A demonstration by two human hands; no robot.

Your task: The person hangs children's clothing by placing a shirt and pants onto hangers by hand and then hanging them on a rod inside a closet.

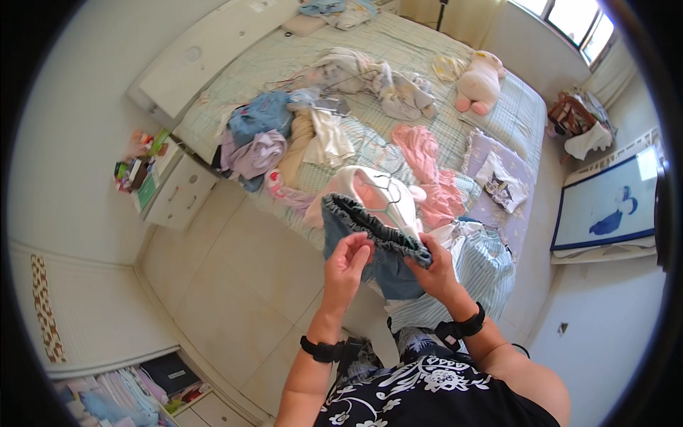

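Note:
A blue denim garment [341, 227] with a gathered elastic waistband hangs in front of me, its waist gaping. My right hand [436, 269] grips the right end of that waistband. In front of the denim, my left hand [349, 267] has its fingers curled close to the thumb; whether it pinches any cloth is unclear. A thin green hanger [392, 216] reaches from the waist opening near my right hand, with its hook pointing away. Behind it lies a white and pink plush-like item [349, 179], partly hidden by the denim.
Clothes cover much of the bed [384, 37], including a denim pile [261, 115], pink cloth [419, 149] and striped clothing [483, 267]. A plush toy [480, 80] lies farther back. A nightstand [181, 192] stands left; an open drawer [184, 349] holds folded clothes at lower left.

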